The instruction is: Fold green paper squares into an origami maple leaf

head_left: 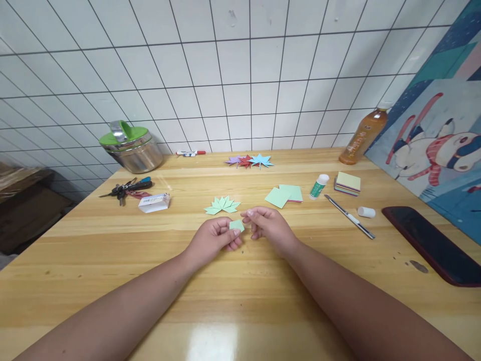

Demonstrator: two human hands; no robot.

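Observation:
Between the thumb and fingers of my left hand [216, 236] is a small folded piece of light green paper [236, 225]. My right hand [268, 224] hovers just to the right of it, thumb and index finger brought close together; whether anything sits between them is too small to see. Just beyond my hands lies a fan-shaped folded green paper leaf [222, 205]. Square green paper sheets [278, 197] rest behind my right hand, beside an uncapped glue stick [319, 186] standing upright.
Folded paper leaves [246, 161] in purple, red and blue lie by the tiled wall. To the right are a paper stack [347, 183], a pen [349, 216], a white cap [366, 212], a phone [432, 245] and a bottle [364, 136]. Keys [126, 190], an eraser [154, 202] and a pot [131, 149] stand left.

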